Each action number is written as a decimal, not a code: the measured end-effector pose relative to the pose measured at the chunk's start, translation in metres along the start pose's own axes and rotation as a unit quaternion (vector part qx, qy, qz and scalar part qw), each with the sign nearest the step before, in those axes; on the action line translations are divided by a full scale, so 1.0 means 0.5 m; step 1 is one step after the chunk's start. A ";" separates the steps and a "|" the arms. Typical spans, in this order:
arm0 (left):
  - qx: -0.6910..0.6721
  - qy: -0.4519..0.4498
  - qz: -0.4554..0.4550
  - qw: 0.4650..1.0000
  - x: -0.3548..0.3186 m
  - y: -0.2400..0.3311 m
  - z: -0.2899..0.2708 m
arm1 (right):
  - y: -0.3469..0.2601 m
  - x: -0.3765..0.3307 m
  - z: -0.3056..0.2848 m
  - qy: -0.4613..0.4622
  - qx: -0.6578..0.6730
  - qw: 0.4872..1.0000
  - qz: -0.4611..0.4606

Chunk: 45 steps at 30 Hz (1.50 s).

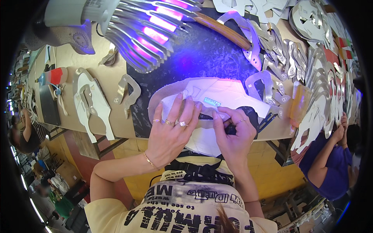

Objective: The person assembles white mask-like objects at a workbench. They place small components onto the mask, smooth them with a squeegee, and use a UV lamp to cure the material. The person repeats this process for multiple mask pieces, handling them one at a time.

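Observation:
A flat white shoe-upper piece (229, 93) lies on a dark stone slab (194, 58) at the table's front edge. My left hand (171, 130), with rings and a bracelet, lies flat on its left part, fingers spread and pressing it down. My right hand (231, 134) pinches a small dark tool (232, 127) against the piece's lower edge, just below a small pale label (212, 102). A finned lamp (145, 29) hangs above and casts violet light on the piece.
Grey and white cut shoe pieces (93, 103) lie on the tan table (70, 120) to the left. Several silver pieces (287, 58) are stacked at the right. A person in a blue shirt (330, 167) sits at right, another person (23, 132) at far left.

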<state>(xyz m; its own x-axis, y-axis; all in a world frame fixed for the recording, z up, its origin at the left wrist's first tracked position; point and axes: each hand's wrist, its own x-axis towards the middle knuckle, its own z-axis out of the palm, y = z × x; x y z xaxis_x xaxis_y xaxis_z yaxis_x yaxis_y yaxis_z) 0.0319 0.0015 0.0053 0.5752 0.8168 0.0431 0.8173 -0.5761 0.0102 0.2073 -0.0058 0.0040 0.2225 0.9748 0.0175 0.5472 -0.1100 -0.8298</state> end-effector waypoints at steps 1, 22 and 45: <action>0.002 -0.002 0.002 1.000 0.000 -0.001 -0.002 | -0.001 0.000 -0.001 -0.001 -0.004 1.000 -0.003; -0.094 -0.011 0.023 0.995 0.021 -0.014 -0.017 | -0.011 0.009 -0.007 -0.039 -0.043 0.998 0.004; -0.116 -0.036 0.071 0.990 0.039 0.025 0.000 | 0.049 -0.041 -0.031 0.072 -0.137 0.985 -0.073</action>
<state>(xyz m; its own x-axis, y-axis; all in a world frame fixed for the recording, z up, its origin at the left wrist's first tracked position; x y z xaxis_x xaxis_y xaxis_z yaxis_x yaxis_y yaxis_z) 0.0533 0.0103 0.0063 0.6919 0.7219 -0.0108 0.7028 -0.6701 0.2389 0.2285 -0.0317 -0.0083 0.2274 0.9484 0.2209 0.7750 -0.0389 -0.6308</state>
